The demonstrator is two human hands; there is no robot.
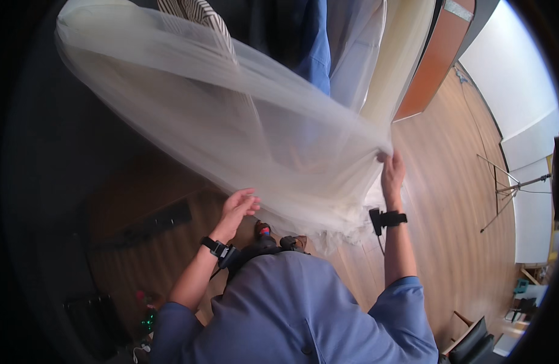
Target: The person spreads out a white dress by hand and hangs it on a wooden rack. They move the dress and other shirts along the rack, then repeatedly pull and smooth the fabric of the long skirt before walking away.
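A large sheer cream tulle fabric (243, 136), seemingly part of a gown, spreads from the upper left down to the floor before me. My right hand (392, 175) grips a gathered edge of it at the right. My left hand (239, 205) is by the lower left edge, palm towards the cloth, fingers apart and slightly curled, with nothing held. Behind the tulle hang a blue garment (316, 54), a striped cloth (211, 20) and a pale yellow length of fabric (391, 59). Black bands with small devices are strapped on both wrists.
An orange-brown panel (431, 59) stands at the upper right. A metal light stand or tripod (511, 187) rests on the wood floor (452, 182), with a cable running near it. A black-cushioned chair (472, 343) is at the lower right. Green lights (148, 321) glow at the lower left.
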